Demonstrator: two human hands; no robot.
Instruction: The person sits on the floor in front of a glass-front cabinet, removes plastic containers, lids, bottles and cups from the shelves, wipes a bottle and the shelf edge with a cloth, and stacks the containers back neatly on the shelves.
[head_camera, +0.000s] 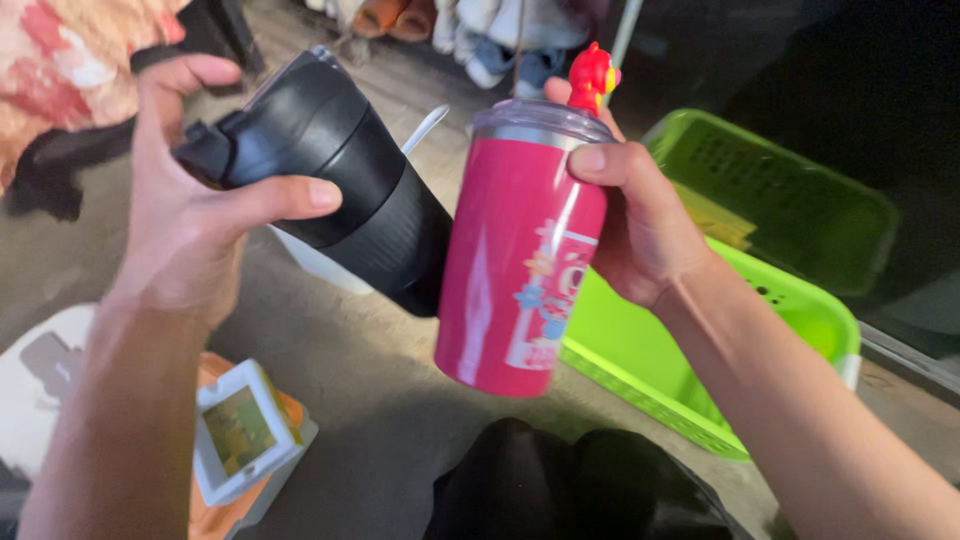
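My left hand grips a black travel mug near its lid, holding it tilted with the base pointing down to the right. My right hand holds a pink tumbler upright by its upper part. The tumbler has a clear lid and a small red figure on top. The two cups nearly touch in the middle of the view, above a concrete floor.
A bright green plastic basket sits on the floor at the right, with a second green basket behind it. A small white framed picture lies on orange things at lower left. A white spoon handle shows behind the mug. Dark cloth lies at the bottom.
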